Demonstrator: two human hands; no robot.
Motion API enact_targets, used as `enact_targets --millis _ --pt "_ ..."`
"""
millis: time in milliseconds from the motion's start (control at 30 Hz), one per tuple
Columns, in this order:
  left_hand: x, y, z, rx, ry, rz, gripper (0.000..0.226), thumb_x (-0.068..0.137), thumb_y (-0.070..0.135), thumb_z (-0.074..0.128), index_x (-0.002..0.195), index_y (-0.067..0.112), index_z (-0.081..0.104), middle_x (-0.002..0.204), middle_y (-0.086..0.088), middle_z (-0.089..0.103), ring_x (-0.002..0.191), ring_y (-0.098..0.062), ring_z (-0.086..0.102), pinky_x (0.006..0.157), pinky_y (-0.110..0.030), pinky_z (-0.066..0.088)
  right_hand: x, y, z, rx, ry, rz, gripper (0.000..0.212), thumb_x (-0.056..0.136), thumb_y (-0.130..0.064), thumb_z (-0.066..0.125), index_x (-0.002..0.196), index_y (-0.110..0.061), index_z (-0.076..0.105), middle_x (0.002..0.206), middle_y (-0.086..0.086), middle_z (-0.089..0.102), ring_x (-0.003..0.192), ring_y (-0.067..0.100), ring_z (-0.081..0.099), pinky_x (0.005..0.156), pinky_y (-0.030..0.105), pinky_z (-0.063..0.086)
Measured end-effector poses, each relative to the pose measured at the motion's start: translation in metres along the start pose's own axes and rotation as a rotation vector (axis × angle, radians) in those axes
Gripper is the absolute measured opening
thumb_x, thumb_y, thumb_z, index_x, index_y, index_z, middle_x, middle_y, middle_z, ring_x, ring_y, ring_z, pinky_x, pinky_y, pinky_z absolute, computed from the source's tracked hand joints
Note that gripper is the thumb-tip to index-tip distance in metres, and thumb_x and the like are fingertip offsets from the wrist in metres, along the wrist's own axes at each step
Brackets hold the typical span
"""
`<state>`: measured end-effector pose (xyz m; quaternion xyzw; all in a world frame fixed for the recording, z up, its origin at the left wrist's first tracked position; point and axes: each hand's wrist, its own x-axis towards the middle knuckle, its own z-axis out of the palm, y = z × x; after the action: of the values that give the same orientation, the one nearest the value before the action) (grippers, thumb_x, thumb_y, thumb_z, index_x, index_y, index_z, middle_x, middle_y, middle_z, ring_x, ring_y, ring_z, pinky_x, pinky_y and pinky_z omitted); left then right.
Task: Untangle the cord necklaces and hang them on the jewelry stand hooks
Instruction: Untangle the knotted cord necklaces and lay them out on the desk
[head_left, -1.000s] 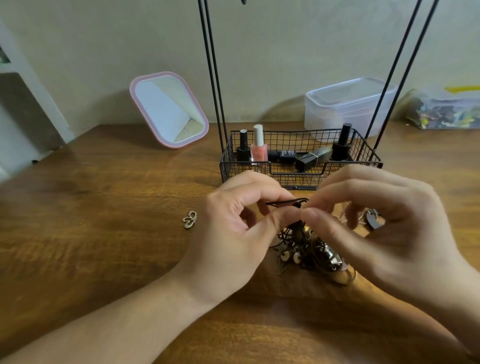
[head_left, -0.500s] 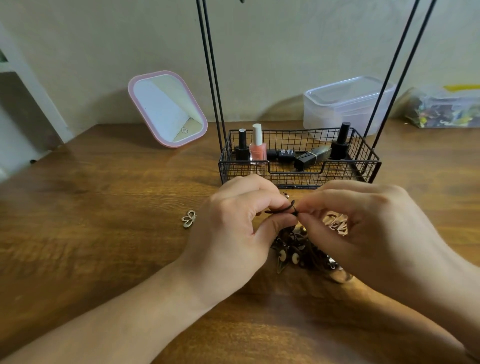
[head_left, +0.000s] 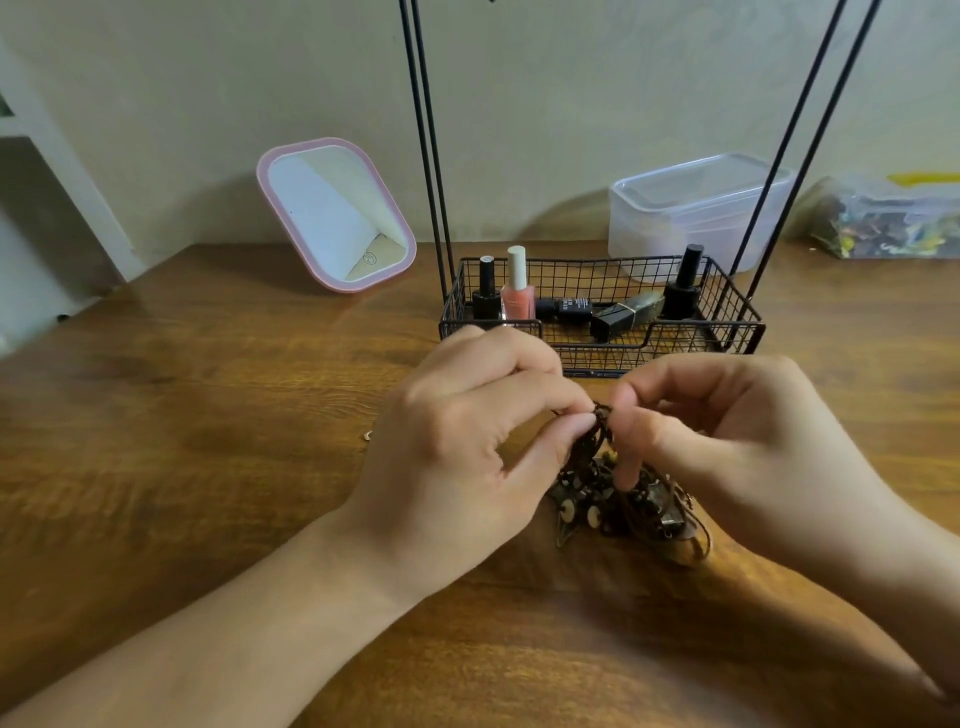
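On the brown wooden table (head_left: 208, 467), just before the black wire-basket jewelry stand (head_left: 602, 332), left hand (head_left: 467, 457) and right hand (head_left: 727, 447) together pinched the tangled dark-brown cord necklaces (head_left: 602, 467), pendants resting on the wood.

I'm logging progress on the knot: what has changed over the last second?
Both hands, left hand and right hand, came closer together and lower, now pinching the top of the tangled cord necklaces tightly; the short cord span held between them earlier has bunched up. The tangle remains on the table, and the wire basket is unmoved.
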<state>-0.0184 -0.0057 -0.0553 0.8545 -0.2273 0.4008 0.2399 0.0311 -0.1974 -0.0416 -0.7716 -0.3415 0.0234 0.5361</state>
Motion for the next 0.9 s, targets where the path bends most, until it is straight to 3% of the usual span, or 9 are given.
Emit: enact_targets --millis 133,233,367,567,633,733,900 --pt "0.0017 0.0033 -0.0014 -0.162 -0.030 -0.153 0.003 0.088 0.010 0.067 0.085 0.009 0.067 0.089 0.004 0.059 0.082 -0.008 0.054 0.072 -0.013 0.040 0.0009 0.0003 -0.0009 0.069 0.035 0.022 0.021 0.077 -0.042 0.063 0.082 -0.023 0.070 0.061 0.008 0.070 0.041 0.023 0.049 0.040 0.025 0.037" --pt "0.0015 0.0036 0.0003 -0.232 -0.044 -0.217 0.005 0.090 0.013 0.062 0.085 0.012 0.063 0.088 0.006 0.057 0.081 -0.016 0.055 0.066 -0.022 0.044 0.0017 0.0020 -0.0015 0.092 0.050 0.062 0.009 0.085 -0.033 0.064 0.081 -0.026 0.069 0.062 0.007 0.072 0.036 0.016 0.044 0.040 0.016 0.038" --pt "-0.0001 0.0031 0.0019 -0.313 -0.060 -0.284 0.009 0.091 0.019 0.058 0.086 0.013 0.061 0.086 0.005 0.055 0.081 -0.021 0.054 0.067 -0.035 0.048 0.0032 0.0035 0.0000 0.093 0.069 0.079 0.010 0.091 -0.024 0.062 0.082 -0.026 0.067 0.069 0.003 0.075 0.044 0.036 0.056 0.041 0.037 0.049" --pt "-0.0006 0.0033 0.0035 -0.331 -0.126 -0.311 0.005 0.085 0.020 0.060 0.082 0.016 0.061 0.083 0.006 0.056 0.082 -0.020 0.055 0.066 -0.034 0.049 0.0023 0.0012 -0.0020 0.145 0.150 0.031 0.013 0.090 -0.018 0.063 0.078 -0.019 0.068 0.061 0.011 0.070 0.037 0.012 0.045 0.038 0.020 0.036" --pt "-0.0023 0.0044 0.0029 -0.357 -0.153 -0.324 0.005 0.084 0.024 0.062 0.083 0.019 0.062 0.084 0.007 0.058 0.083 -0.021 0.056 0.067 -0.035 0.049 0.0019 0.0000 -0.0011 0.161 0.154 -0.005 0.015 0.090 -0.016 0.065 0.076 -0.015 0.068 0.063 0.011 0.070 0.040 0.014 0.052 0.039 0.022 0.039" --pt "-0.0031 0.0064 0.0014 -0.433 -0.190 -0.393 0.012 0.084 0.034 0.066 0.086 0.022 0.065 0.083 0.009 0.061 0.081 -0.019 0.059 0.067 -0.030 0.050 0.0008 -0.0024 -0.0002 0.182 0.122 -0.028 0.014 0.087 -0.025 0.064 0.078 -0.016 0.069 0.071 0.011 0.073 0.051 0.035 0.060 0.040 0.035 0.046" --pt "-0.0016 0.0074 0.0020 -0.439 -0.208 -0.468 0.025 0.087 0.044 0.064 0.085 0.021 0.075 0.078 0.005 0.070 0.076 -0.020 0.063 0.063 -0.037 0.050 0.0011 -0.0006 -0.0008 0.235 0.070 -0.039 0.016 0.086 -0.024 0.066 0.076 -0.013 0.071 0.081 0.013 0.074 0.068 0.024 0.071 0.050 0.031 0.056"
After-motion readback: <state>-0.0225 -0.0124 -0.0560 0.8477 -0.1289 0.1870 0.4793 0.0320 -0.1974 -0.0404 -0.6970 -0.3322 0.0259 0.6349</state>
